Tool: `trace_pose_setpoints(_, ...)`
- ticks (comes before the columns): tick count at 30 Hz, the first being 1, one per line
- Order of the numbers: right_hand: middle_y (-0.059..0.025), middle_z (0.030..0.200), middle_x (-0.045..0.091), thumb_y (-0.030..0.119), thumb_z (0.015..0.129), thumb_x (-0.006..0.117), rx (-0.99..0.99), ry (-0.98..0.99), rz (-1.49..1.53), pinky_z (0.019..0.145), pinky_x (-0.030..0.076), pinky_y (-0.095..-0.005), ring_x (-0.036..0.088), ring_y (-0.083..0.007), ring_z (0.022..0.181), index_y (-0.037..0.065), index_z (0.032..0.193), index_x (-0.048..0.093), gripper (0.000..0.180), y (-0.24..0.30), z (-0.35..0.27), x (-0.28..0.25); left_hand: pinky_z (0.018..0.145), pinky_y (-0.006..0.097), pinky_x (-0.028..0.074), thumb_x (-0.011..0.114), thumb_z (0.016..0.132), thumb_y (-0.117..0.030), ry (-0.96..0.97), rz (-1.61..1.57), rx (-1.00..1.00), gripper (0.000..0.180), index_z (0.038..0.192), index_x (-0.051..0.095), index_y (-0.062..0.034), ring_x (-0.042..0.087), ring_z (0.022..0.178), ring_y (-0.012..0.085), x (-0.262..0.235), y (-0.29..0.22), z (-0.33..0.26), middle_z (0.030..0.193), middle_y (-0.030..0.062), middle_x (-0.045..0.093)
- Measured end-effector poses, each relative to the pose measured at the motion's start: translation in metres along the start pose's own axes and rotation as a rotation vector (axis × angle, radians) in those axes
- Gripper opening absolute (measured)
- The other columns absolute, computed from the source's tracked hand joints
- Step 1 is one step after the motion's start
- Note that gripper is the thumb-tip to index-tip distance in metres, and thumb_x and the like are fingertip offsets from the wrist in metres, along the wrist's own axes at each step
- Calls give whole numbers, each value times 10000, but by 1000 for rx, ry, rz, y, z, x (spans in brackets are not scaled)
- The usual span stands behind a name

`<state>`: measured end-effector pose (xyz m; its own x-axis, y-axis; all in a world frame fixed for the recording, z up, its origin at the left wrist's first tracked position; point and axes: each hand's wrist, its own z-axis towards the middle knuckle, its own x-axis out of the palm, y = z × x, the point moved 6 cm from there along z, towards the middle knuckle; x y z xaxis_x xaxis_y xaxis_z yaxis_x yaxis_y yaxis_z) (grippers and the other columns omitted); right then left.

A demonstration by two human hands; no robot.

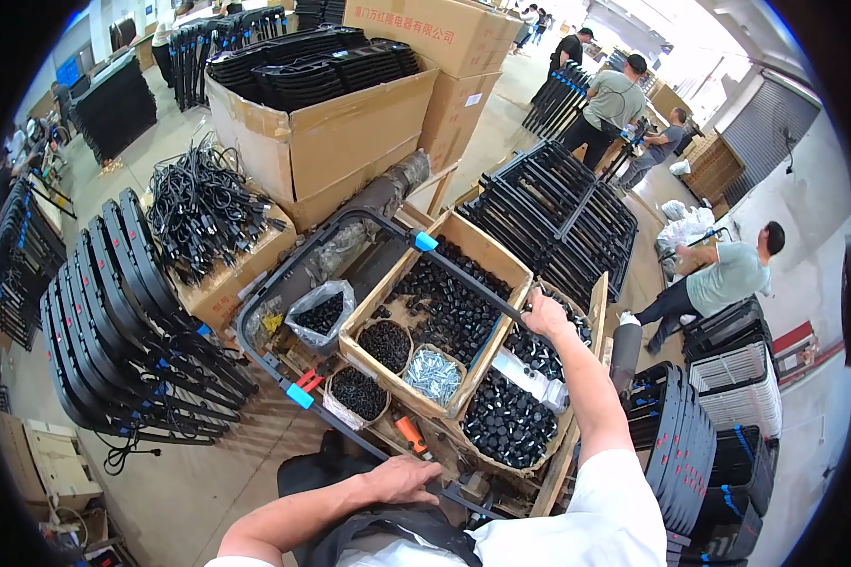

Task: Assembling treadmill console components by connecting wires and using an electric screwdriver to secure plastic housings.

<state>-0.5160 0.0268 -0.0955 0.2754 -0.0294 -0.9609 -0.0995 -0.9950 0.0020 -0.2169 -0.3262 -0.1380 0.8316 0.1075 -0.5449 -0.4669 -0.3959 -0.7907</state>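
Fingers [537, 300] of the right hand [547, 317] curl at the far limb of a black U-shaped tubular frame [473, 283] across a wooden parts box [490, 248], the left hand [402, 480] half-curled by its near limb, both grips unclear, the frame's long axis running leftward away

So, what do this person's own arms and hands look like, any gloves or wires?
No gloves or wires on them. The left hand and right hand are bare, fingers included, and no watch shows. Both forearms are uncovered. A loose, short white sleeve covers the right upper arm; only a white edge shows on the left.
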Motion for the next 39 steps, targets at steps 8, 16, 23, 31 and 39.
trace_pose_setpoints(8, -338, 1293, 681, 475, 984, 548, 158, 55, -57, 1089, 513, -519, 665, -441, 1253, -63, 1329, 575, 640, 14, 3, -8, 1131, 503, 459, 671, 1006, -428, -102, -69, 173, 510, 1422, 592, -144, 598, 1300, 381, 3, 3, -8, 1386, 152, 634)
trace_pose_setpoints(16, -354, 1203, 704, 489, 983, 565, 121, 43, 2, 1057, 524, -549, 684, -458, 1200, -64, 1345, 572, 661, 26, 3, 0, 1111, 490, 458, 665, 939, -656, -187, 111, -61, 755, 1413, 597, -71, 646, 1238, 383, -1, 7, -13, 1242, 204, 707)
trace_pose_setpoints(23, -323, 1187, 722, 499, 952, 641, 117, -56, -12, 989, 565, -542, 715, -446, 1137, -59, 1279, 571, 650, -27, 12, 6, 1073, 495, 467, 688, 930, -645, -123, 81, -49, 666, 1271, 641, -75, 656, 1209, 361, -1, 1, -1, 1173, 169, 728)
trace_pose_setpoints(31, -356, 1187, 709, 525, 1007, 549, 66, 4, -57, 1049, 537, -528, 697, -463, 1178, -72, 1334, 559, 681, -34, 14, 10, 1098, 480, 451, 643, 991, -581, -136, 66, 135, 555, 1313, 659, -130, 628, 1258, 353, 3, 0, 1, 1293, 121, 691)
trace_pose_setpoints(39, -319, 1243, 714, 558, 1026, 509, 114, 72, -109, 1060, 533, -504, 693, -432, 1215, -49, 1207, 725, 670, 0, 0, -8, 1174, 493, 390, 606, 1035, -513, -100, 33, 131, 497, 1402, 640, -179, 568, 1352, 344, 9, 8, -6, 1400, 119, 643)
